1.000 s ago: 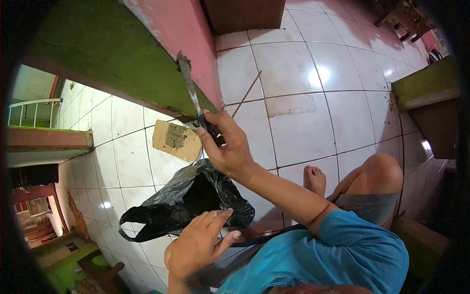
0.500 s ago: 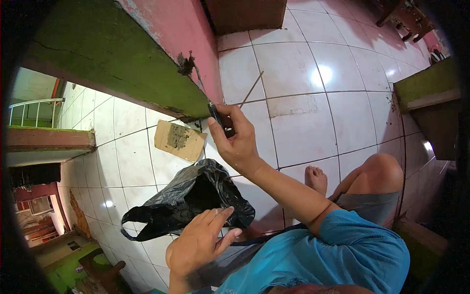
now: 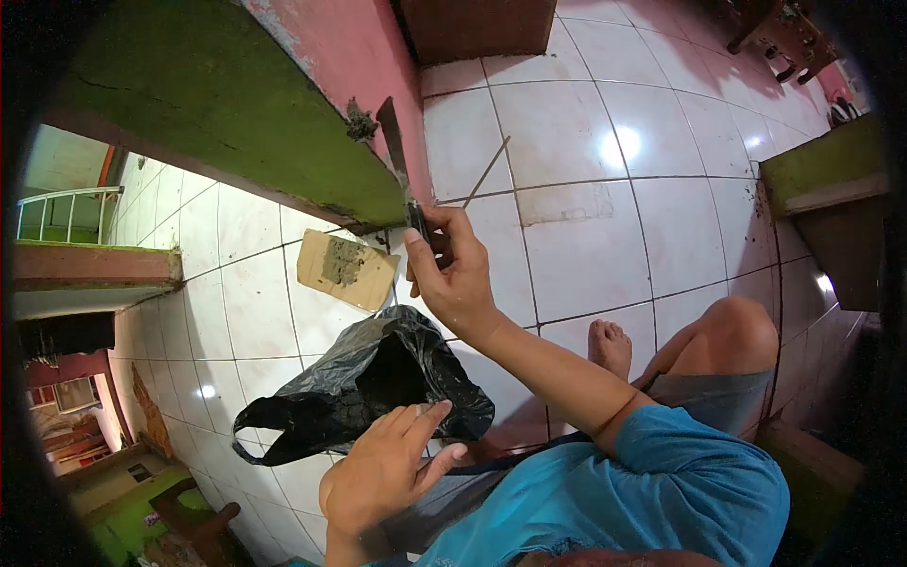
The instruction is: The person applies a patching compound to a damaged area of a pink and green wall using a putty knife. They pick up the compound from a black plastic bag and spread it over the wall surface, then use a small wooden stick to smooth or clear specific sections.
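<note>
My right hand (image 3: 452,269) is closed around the black handle of a putty knife (image 3: 390,137). Its thin dark blade widens away from my fingers and lies by the pink side of the wall end (image 3: 408,104). Beside the blade, a lump of grey mortar (image 3: 360,123) clings to the edge where green paint meets pink. My left hand (image 3: 387,463) holds nothing; its fingers are stretched out and the thumb apart, just in front of a black plastic bag (image 3: 321,378). The bag's mouth gapes, and its inside is too dark to make out.
A piece of cardboard (image 3: 378,274) with grey mortar spread on it lies on the white tiled floor (image 3: 586,255) at the wall's foot. A thin stick (image 3: 487,170) rests past my right hand. My bare foot (image 3: 610,348) and bent knee are at the right.
The putty knife's blade has turned, so its flat face now shows broader and off the mortar lump. My right hand has shifted very slightly; my left hand stays where it was.
</note>
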